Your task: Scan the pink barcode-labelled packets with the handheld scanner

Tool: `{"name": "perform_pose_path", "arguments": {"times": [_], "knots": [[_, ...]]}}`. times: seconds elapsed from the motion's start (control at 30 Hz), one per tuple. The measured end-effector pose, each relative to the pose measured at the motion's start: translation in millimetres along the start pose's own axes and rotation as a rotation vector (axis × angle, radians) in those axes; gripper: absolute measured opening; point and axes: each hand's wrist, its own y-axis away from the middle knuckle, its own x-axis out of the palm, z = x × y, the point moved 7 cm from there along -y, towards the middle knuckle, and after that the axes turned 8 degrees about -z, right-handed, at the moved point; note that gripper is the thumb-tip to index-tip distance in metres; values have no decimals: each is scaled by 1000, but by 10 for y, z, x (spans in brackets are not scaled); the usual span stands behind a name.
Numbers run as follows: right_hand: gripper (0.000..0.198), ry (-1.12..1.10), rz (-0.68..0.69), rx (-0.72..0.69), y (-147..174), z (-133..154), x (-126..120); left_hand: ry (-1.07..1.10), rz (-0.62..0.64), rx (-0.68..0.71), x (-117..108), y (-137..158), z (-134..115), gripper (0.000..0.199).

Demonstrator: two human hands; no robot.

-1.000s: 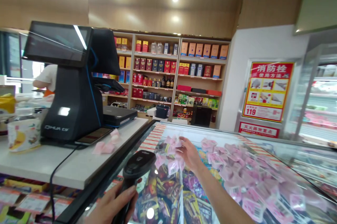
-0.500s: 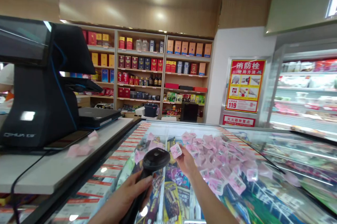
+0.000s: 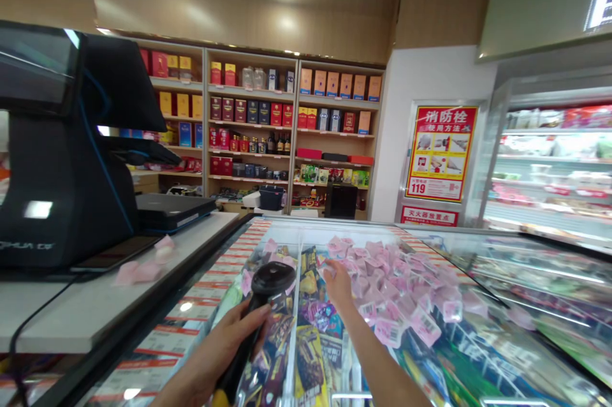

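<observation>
Pink barcoded packets [image 3: 382,279] lie heaped across the freezer's glass top [image 3: 313,233], beside the right hand [image 3: 338,282], its grip unclear; the left hand [image 3: 234,338] grips a barcode scanner [image 3: 272,278]. Stocked shelves [image 3: 253,94] stand behind.

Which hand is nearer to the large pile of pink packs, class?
Right. The right hand is beside the pile, at its left edge; the left hand, gripping the black scanner, is farther left.

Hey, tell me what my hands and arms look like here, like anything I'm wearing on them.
Your left hand and right hand are ungloved, and both forearms are bare as far as the view shows. No sleeves, watch or bracelet appear. Fingernail details are too small to make out.
</observation>
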Motion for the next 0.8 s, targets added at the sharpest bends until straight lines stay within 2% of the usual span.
{"name": "perform_pose_path", "arguments": {"times": [0.1,0.2,0.3,0.37,0.43,0.53,0.63,0.73,0.8], "knots": [[29,371,22,-246,15,76,-32,-35,-81,34,-122,-78,-49,28],[31,620,43,-297,27,56,-71,-40,-81,59,-156,-146,-107,28],[31,741,19,-319,50,103,-97,-19,-77,97,-156,-198,-152,27],[34,728,16,-376,88,201,-35,4,-107,121,-173,-224,-159,27],[39,646,83,-452,142,319,128,18,-135,132,-195,-244,-148,28],[46,497,304,-543,235,465,485,19,-144,123,-220,-257,-126,28],[44,468,490,-587,298,533,750,8,-145,104,-247,-246,-121,29],[32,493,556,-571,299,521,792,-9,-144,89,-273,-216,-121,30],[25,471,509,-519,254,488,696,-13,-147,92,-294,-193,-121,30]]}}
